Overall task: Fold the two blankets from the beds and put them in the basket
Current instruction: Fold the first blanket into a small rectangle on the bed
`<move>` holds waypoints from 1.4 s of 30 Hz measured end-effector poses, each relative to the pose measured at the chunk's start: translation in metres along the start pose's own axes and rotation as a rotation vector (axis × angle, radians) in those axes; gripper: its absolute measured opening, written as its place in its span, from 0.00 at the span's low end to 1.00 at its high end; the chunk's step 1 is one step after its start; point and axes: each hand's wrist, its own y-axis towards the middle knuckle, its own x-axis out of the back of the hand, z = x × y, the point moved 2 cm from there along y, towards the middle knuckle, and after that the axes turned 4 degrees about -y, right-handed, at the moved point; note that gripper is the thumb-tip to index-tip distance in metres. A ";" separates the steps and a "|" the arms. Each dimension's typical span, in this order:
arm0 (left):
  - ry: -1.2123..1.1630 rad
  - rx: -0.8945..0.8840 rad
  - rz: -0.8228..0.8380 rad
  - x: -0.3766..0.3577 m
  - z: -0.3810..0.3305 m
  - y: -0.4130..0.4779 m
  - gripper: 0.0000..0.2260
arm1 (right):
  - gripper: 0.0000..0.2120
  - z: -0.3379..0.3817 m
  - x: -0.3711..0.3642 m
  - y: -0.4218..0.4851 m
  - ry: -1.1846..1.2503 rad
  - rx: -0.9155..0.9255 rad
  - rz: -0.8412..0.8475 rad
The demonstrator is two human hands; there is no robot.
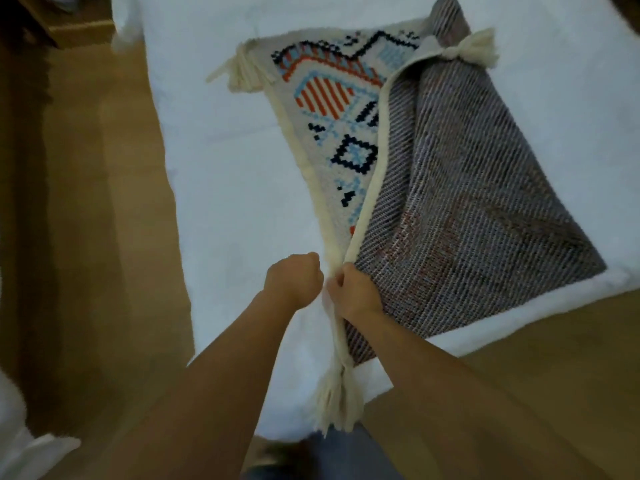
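On the white bed (242,188), the patterned blanket (460,188) seems only half folded, both left hand (294,277) and right hand (353,291) closed on its cream edge; no basket is visible.

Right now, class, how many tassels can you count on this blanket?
3: one tassel at the far left corner, one tassel at the top, one tassel hanging below the hands. A fourth may be hidden.

Two bare forearms with no sleeves, left hand (294,278) and right hand (353,292) without rings, watch or gloves, blue-grey denim trousers (346,455) seen below, a dark blurred shoe (273,455) at the bottom edge
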 end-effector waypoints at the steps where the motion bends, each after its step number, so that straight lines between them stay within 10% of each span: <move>1: 0.002 -0.013 0.007 0.005 0.004 0.004 0.12 | 0.10 0.007 0.004 0.005 0.010 -0.026 -0.024; 17: 0.277 -0.387 0.094 0.133 0.103 0.112 0.16 | 0.08 0.143 0.047 0.068 0.081 -0.208 -0.330; 32: 0.145 -0.609 0.019 0.160 -0.070 0.303 0.12 | 0.07 0.095 0.145 0.198 0.337 -0.327 -0.619; 42: 0.171 -0.651 -0.123 0.160 -0.161 0.406 0.30 | 0.12 0.065 0.190 0.299 0.385 -0.294 -0.606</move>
